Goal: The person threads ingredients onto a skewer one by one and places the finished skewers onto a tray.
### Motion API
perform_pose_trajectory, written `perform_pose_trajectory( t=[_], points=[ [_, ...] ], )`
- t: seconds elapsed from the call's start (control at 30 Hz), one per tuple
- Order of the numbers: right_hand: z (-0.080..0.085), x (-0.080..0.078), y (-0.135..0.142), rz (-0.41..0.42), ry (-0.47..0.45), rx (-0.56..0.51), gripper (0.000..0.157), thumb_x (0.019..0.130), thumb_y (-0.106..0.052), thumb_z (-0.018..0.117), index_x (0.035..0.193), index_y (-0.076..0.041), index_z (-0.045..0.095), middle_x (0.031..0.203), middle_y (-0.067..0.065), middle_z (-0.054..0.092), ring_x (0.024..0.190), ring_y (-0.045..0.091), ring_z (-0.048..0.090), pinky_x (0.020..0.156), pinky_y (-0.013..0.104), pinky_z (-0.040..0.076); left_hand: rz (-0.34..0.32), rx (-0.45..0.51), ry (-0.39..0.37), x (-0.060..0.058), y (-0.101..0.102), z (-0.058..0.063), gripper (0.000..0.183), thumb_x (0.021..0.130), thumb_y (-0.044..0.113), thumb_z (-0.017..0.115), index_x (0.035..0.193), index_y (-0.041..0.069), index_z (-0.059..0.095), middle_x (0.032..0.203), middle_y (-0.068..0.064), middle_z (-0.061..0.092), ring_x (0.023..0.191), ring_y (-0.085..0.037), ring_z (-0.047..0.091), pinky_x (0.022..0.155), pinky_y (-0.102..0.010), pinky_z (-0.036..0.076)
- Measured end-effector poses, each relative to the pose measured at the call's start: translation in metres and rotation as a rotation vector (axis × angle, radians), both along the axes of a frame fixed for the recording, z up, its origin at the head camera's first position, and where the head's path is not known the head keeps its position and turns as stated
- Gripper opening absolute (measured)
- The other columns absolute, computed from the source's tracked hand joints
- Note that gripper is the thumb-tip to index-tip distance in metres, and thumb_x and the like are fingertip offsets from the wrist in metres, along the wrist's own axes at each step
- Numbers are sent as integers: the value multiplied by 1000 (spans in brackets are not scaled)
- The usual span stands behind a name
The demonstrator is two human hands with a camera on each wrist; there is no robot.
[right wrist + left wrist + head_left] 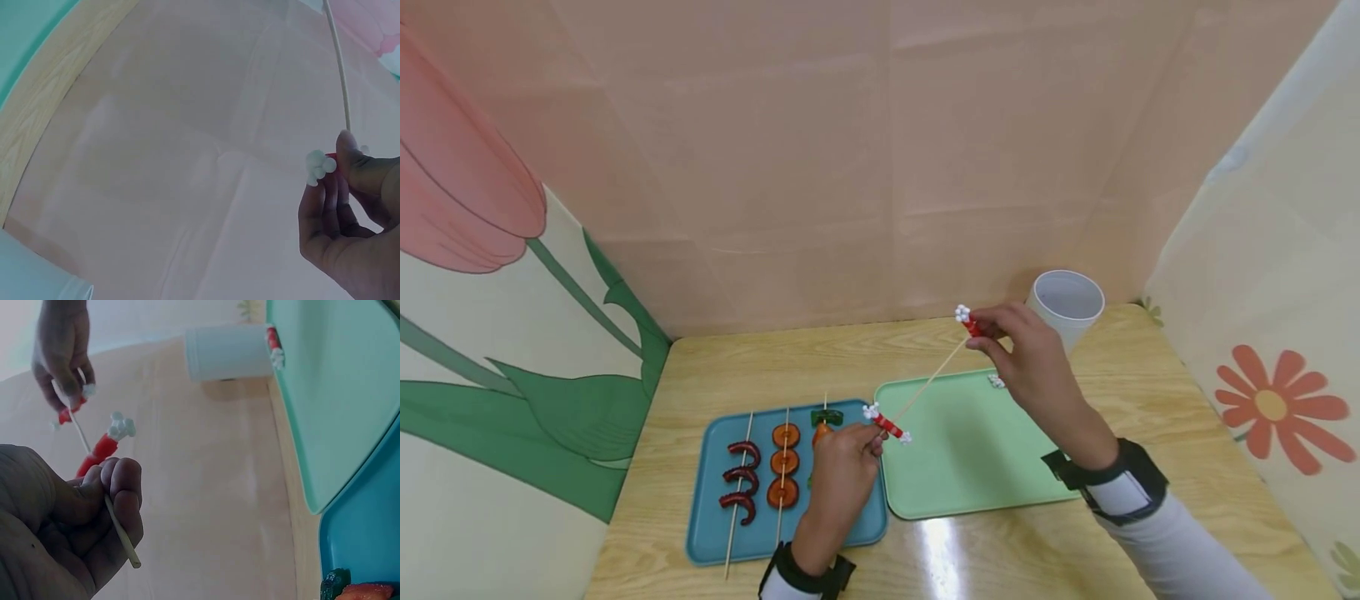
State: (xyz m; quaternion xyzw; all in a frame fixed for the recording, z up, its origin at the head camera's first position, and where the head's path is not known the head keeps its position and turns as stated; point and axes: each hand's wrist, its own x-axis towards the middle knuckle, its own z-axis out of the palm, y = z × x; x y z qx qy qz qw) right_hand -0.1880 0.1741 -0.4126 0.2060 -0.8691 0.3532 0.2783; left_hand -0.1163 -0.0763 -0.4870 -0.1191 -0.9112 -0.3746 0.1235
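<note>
My left hand [842, 471] pinches a thin wooden skewer [934, 375] near its lower end, and the blunt end sticks out below the fingers in the left wrist view. Right above those fingers a red piece with white knobbed ends [891, 427] sits crosswise on the skewer. At the skewer's upper end my right hand [1037, 367] grips a second red-and-white piece [320, 165] between thumb and fingers. The skewer slants up from left hand to right, over the green tray [955, 467]. Fingers hide part of both pieces.
A third red-and-white piece [275, 347] lies at the green tray's far edge. The blue tray [711, 467] on the left bears skewers of curled dark red sausages [741, 479], round orange slices [784, 461] and green-and-orange pieces [826, 417]. A white cup [1067, 312] stands behind at right.
</note>
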Motion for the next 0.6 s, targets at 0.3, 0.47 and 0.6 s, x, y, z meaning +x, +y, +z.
perform_pose_trajectory(
  t=[0.3,0.47,0.6],
  points=[
    [0,8,-12,-80,51,70,36,74,-1,87,107,-6,75,100,7,72,94,23,67,83,22,52,36,-21,47,2,5,4,19,82,-12,75,86,5,82,73,-1,74,67,-8,69,65,-24,60],
    [-5,9,-18,-132,81,-7,35,71,-3,89,104,-6,79,94,7,75,88,22,69,80,12,46,55,-32,65,2,7,3,18,80,-12,76,84,5,82,69,-1,72,64,-7,67,64,-25,59],
    [-8,11,-23,-131,75,-30,33,70,-5,90,102,-5,80,87,7,75,79,19,69,74,5,45,72,-38,84,1,7,2,20,78,-14,76,82,5,82,68,-2,72,63,-8,67,61,-23,58]
  ],
)
